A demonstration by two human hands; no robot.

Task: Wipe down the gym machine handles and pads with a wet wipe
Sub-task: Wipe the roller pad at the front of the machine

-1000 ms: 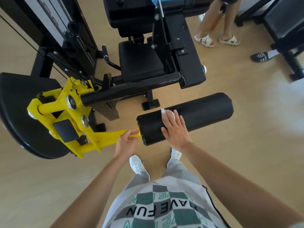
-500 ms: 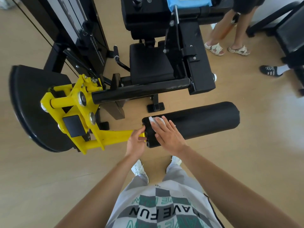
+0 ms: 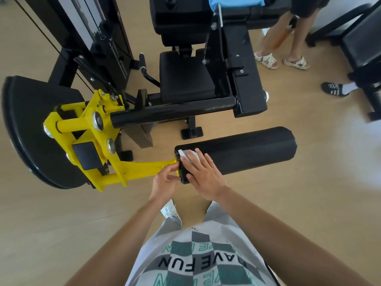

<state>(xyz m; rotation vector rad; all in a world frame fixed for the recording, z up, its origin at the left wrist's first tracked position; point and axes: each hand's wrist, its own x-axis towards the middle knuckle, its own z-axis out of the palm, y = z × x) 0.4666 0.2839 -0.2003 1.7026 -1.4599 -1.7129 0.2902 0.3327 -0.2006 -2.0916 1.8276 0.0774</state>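
A black cylindrical roller pad point(image 3: 247, 149) sticks out to the right from a yellow lever arm point(image 3: 142, 169) of the gym machine. My right hand point(image 3: 203, 172) lies flat on the pad's left end, pressing a white wet wipe point(image 3: 186, 154) against it; the wipe peeks out past my fingertips. My left hand point(image 3: 165, 180) grips the yellow arm right where it meets the pad's end. The black seat pad point(image 3: 183, 77) and a black crossbar point(image 3: 171, 113) lie beyond.
A black curved plate point(image 3: 31, 129) hangs at the left, with the weight stack tower point(image 3: 97, 34) behind it. A blue pack point(image 3: 235, 1) rests on the machine top. Two other people's legs and feet point(image 3: 280, 58) stand at the upper right, near another black bench point(image 3: 362, 44).
My right hand has slid the wipe leftward along the pad to its left end. My left hand stays on the yellow arm. The camera view has shifted.
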